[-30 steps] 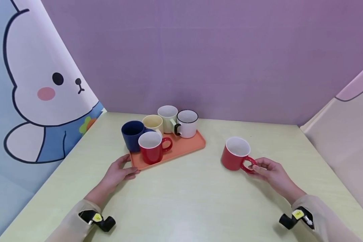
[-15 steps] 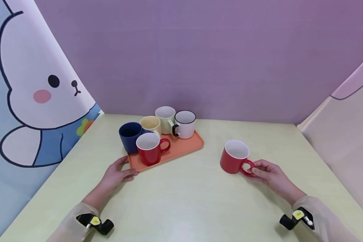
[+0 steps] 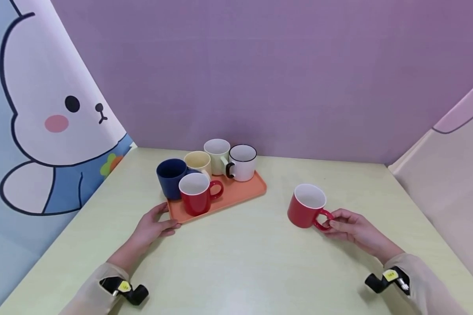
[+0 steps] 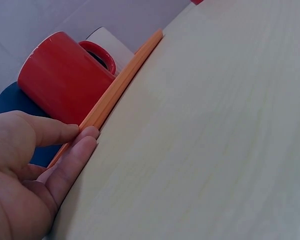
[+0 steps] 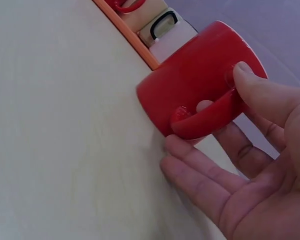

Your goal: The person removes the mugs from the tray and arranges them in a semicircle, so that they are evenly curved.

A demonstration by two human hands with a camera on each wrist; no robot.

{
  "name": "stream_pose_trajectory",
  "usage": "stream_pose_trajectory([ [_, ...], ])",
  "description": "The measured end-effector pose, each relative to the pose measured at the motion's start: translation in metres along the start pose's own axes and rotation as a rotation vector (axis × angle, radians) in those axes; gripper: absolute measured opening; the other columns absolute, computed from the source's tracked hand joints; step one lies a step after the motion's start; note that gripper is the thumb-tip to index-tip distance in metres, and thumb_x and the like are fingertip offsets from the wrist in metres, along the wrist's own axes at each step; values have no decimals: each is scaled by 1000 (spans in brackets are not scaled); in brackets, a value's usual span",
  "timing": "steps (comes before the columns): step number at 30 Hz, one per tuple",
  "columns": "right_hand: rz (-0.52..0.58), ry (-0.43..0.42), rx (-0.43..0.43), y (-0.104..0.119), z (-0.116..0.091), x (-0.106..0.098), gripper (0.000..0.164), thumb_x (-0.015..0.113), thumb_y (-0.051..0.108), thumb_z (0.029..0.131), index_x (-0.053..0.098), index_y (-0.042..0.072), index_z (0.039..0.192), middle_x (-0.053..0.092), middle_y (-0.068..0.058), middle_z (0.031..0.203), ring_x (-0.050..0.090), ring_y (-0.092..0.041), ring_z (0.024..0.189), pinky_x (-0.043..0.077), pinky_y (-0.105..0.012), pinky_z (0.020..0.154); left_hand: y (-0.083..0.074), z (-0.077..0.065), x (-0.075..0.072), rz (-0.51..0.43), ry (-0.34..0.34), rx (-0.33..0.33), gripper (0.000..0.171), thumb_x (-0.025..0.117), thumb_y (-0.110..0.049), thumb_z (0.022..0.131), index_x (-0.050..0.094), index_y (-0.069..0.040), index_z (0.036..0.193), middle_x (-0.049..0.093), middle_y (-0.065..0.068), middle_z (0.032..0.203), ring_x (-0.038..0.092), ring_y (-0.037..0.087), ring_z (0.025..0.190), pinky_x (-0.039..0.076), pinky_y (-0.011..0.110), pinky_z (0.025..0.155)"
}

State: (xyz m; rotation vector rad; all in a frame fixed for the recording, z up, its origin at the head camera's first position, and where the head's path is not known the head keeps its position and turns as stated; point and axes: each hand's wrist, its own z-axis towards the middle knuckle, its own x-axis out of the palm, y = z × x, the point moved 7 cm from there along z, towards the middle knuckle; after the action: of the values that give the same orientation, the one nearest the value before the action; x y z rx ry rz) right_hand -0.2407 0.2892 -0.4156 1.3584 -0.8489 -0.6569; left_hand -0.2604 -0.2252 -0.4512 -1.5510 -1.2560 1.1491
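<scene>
My left hand (image 3: pixel 151 227) pinches the near left corner of an orange tray (image 3: pixel 240 194), thumb on the rim and fingers at its underside in the left wrist view. On that tray stand a red mug (image 3: pixel 195 199), a navy mug (image 3: pixel 168 179), a yellow mug (image 3: pixel 200 161), a pale green mug (image 3: pixel 217 159) and a white mug with a black rim and handle (image 3: pixel 244 168). To the right, my right hand (image 3: pixel 352 232) holds a second red mug (image 3: pixel 301 212) by its handle. The thumb lies on the handle's top (image 5: pixel 217 117). Whether this mug touches the table is unclear.
A pale wooden table (image 3: pixel 236 262) lies under everything. Behind it rises a purple backdrop (image 3: pixel 260 78), close to the white and green mugs. A cartoon-print cloth (image 3: pixel 43 87) bounds the left side, and a pale cloth (image 3: pixel 449 166) the right.
The held red mug and my right hand have shifted slightly toward me. My left hand stays at the tray's corner, and the tray looks unmoved apart from small camera sway.
</scene>
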Motion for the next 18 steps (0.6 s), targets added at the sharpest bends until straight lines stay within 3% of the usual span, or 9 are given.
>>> stream_pose_trajectory([
  [11,-264,14,99,14,-1,-11,24,50,-1,102,64,7,119,70,-6,113,68,-20,103,57,-38,90,0,2,0,-15,5,10,76,62,1,96,15,5,156,26,29,155,72,15,88,59,27,77],
  [18,-346,-78,38,38,5,-22,24,53,-1,100,63,9,120,69,-5,112,68,-16,101,58,-38,88,-1,4,-1,-23,8,8,77,62,1,96,15,5,156,24,29,156,72,16,88,60,27,76],
])
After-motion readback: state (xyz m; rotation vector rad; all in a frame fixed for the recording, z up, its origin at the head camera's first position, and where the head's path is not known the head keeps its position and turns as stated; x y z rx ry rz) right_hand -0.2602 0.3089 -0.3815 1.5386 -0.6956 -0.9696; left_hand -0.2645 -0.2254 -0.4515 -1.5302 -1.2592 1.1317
